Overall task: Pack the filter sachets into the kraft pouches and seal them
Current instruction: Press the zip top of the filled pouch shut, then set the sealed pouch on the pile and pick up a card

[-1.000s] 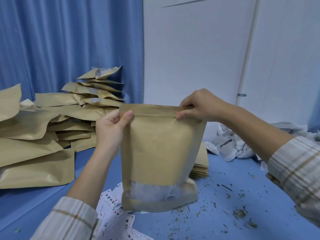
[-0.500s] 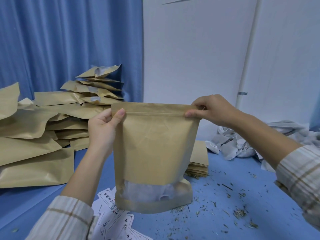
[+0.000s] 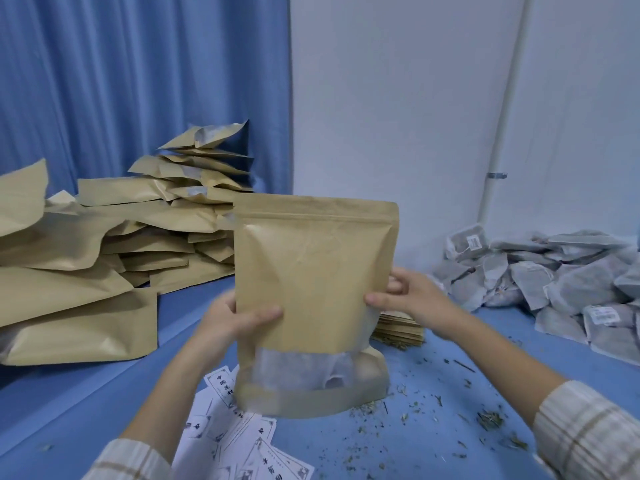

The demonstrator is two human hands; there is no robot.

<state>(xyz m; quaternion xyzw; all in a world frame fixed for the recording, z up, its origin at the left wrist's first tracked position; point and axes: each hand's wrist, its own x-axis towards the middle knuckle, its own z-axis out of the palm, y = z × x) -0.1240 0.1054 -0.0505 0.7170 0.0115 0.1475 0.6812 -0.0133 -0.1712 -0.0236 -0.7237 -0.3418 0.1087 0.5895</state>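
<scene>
pouch: kraft pouch (image 3: 313,271) is standing upright between both hands, top strip looking pressed flat, base just above the blue table (image 3: 433,393)
left hand (image 3: 235,323): gripping its left edge mid-height, thumb curling over the front
right hand (image 3: 412,299): pinching its right edge, fingers wrapping behind
sachets: grey filter sachets (image 3: 554,275) are lying heaped beyond the right hand
stack: filled pouches (image 3: 104,254) are piling up beyond the left hand
</scene>
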